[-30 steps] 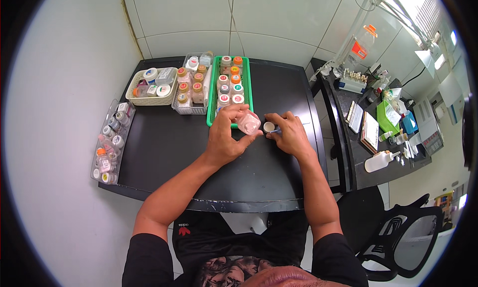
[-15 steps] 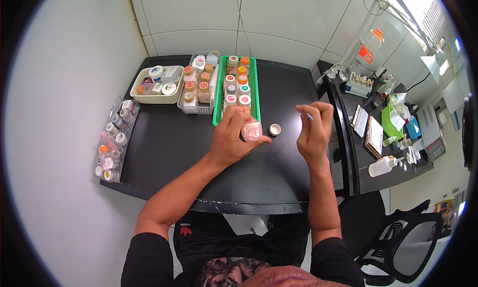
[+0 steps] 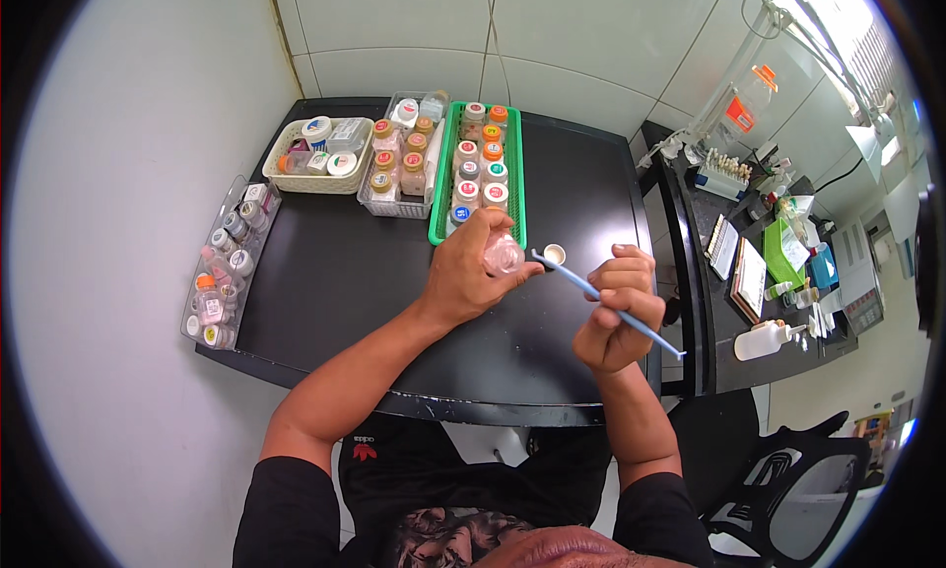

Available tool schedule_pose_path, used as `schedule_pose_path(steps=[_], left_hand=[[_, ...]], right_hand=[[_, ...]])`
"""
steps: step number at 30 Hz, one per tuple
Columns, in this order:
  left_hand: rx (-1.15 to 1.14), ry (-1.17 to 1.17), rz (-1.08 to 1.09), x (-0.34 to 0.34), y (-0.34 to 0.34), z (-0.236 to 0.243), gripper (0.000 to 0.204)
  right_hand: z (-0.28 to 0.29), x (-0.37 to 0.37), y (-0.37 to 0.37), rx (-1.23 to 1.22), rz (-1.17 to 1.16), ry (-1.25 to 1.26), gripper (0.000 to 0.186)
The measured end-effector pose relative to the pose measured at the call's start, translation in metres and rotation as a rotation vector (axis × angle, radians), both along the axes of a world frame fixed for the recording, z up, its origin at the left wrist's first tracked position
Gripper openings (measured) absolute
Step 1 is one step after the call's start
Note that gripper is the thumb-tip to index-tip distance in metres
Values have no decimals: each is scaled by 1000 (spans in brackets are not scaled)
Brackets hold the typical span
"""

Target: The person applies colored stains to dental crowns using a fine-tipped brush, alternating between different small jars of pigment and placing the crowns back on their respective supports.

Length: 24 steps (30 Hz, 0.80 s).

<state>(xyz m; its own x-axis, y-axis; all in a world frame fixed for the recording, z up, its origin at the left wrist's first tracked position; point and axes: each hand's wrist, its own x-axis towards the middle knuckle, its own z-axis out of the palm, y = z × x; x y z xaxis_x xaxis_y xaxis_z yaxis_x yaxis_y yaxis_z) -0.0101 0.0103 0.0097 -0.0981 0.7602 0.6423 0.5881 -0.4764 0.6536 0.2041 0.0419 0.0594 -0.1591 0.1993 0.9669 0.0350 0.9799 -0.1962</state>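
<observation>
My left hand [image 3: 463, 269] is closed round a small clear jar [image 3: 504, 255] with pinkish contents, its open mouth tilted up toward me. Between the thumb and fingers of my right hand [image 3: 621, 312] is a slim light-blue stick [image 3: 642, 331] with a small bent tip at each end. Its far tip points toward the jar's mouth and is a little apart from it. A small round cap [image 3: 555, 255] lies on the black table [image 3: 394, 272], just right of the jar, its hollow side up.
A green basket [image 3: 523, 174] of capped jars stands behind my left hand. Left of it are a clear basket [image 3: 394, 209], a cream basket [image 3: 315, 186] and a long clear tray [image 3: 187, 297], all holding containers. At right, a side counter bears a white squeeze bottle [image 3: 759, 341].
My right hand has come lower and turned, so the blue stick now shows at full length and points at the jar. The view has shifted slightly; my left hand still holds the jar.
</observation>
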Motion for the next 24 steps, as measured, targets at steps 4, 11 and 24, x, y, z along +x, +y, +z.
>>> schedule_pose_path(steps=[4,11,24], left_hand=[[-26,-48,-81,-1,-4,2,69],[7,-88,-201,-2,-1,-4,68],[-46,-113,-223,2,4,-12,69]], right_hand=[[-1,-8,-3,-23,19,-36,28],[1,-8,1,-50,10,-96,15],[-8,-16,4,-58,-123,-291,28]])
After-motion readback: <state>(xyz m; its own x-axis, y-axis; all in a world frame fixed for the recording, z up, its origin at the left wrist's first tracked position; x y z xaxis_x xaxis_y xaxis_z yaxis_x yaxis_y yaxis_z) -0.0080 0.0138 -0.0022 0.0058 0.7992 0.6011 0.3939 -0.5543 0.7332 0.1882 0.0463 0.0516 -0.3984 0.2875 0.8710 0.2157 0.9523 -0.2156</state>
